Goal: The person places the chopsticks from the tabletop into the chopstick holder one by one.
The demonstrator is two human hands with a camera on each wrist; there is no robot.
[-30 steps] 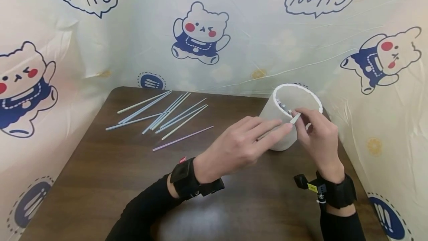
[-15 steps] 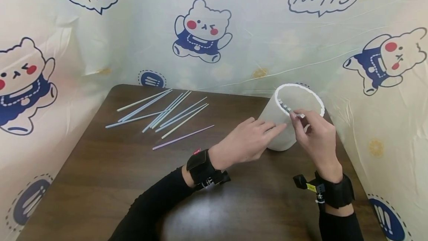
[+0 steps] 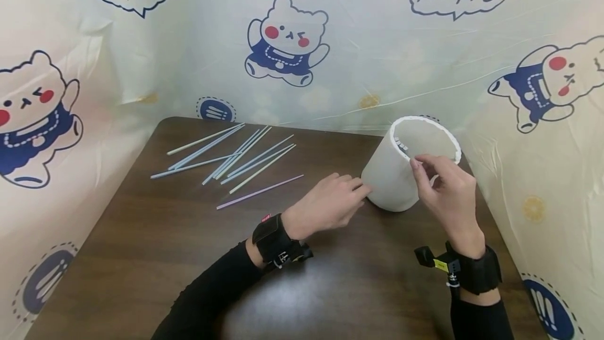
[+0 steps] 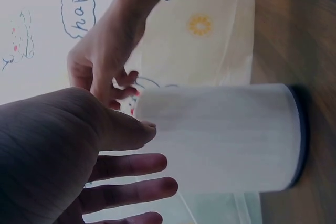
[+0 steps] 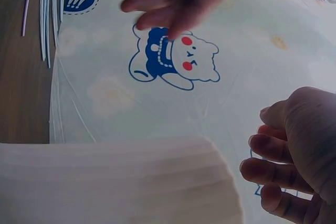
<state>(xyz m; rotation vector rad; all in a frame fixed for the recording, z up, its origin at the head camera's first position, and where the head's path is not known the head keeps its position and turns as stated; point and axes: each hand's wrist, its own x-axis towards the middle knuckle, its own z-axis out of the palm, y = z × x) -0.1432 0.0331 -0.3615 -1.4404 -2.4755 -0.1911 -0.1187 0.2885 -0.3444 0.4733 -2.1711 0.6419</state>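
A white cylindrical container [image 3: 391, 182] leans slightly in the head view, on the table's right side. Inside its near rim show several pale stick ends [image 3: 401, 145]. My right hand [image 3: 445, 188] is at that rim, thumb and forefinger close together; in the right wrist view, the fingers of the right hand [image 5: 294, 156] are loosely bent with nothing between them. My left hand [image 3: 330, 201] is beside the container's left side, fingertips overlapping it. In the left wrist view, the left hand [image 4: 105, 150] has its fingers extended before the container's wall [image 4: 226, 140].
Several thin pale blue and green sticks [image 3: 236, 156] lie spread at the back left of the brown table [image 3: 141, 256]. A purple stick [image 3: 259, 192] lies nearer me. A printed cloth curtain [image 3: 203, 41] stands behind and at both sides.
The pale stick in my right fingers has gone down inside the container, out of the hand. My left hand has drawn back leftward from the rim and lowered.
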